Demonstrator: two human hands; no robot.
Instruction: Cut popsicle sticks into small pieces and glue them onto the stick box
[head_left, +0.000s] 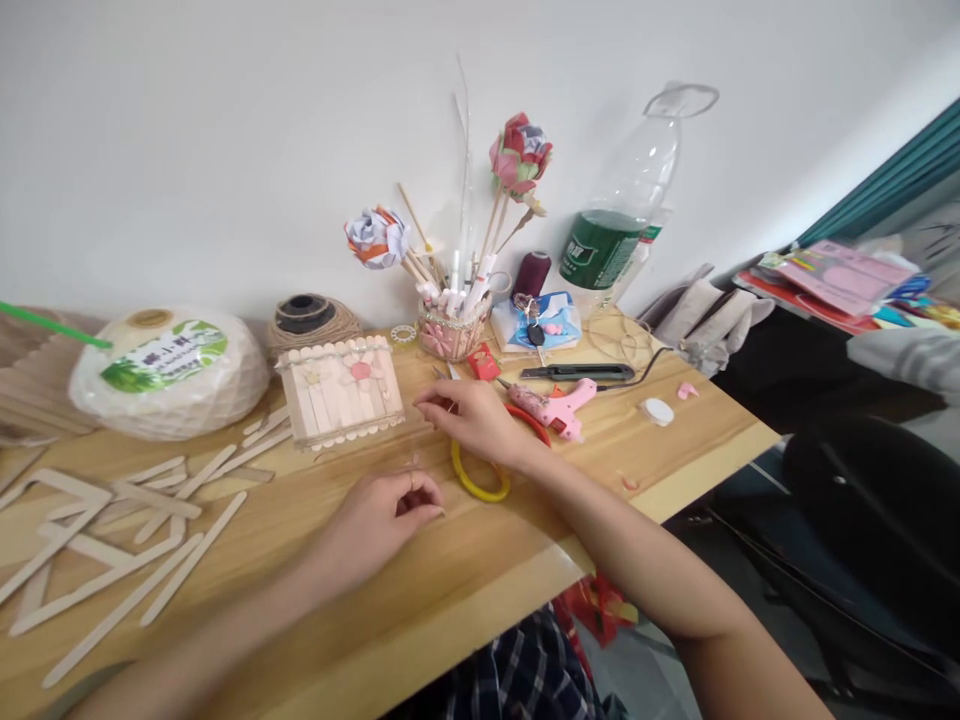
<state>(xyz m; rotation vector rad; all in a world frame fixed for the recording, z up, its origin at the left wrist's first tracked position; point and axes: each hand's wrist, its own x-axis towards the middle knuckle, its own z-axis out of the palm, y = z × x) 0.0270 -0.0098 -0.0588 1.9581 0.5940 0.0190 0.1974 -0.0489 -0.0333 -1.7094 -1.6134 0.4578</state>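
My left hand (382, 515) rests on the wooden table (480, 590) with its fingers curled in and thumb against the index finger. I see nothing clear inside it. My right hand (472, 420) lies further back, fingertips pinched together and pointing left. They sit just right of a small box made of ice-cream sticks (341, 390). This hand lies over scissors (480, 482) with a yellow and an orange handle loop. A faint clear glint shows on the table between the hands; I cannot tell whether either hand holds it.
Loose wooden sticks (127, 530) lie scattered at the left, behind them a white twine ball (169, 370) and a jute roll (307, 318). A cup of paper flowers (450, 330), a pink glue gun (559, 405), a black utility knife (577, 372) and a plastic bottle (622, 220) stand at the back right.
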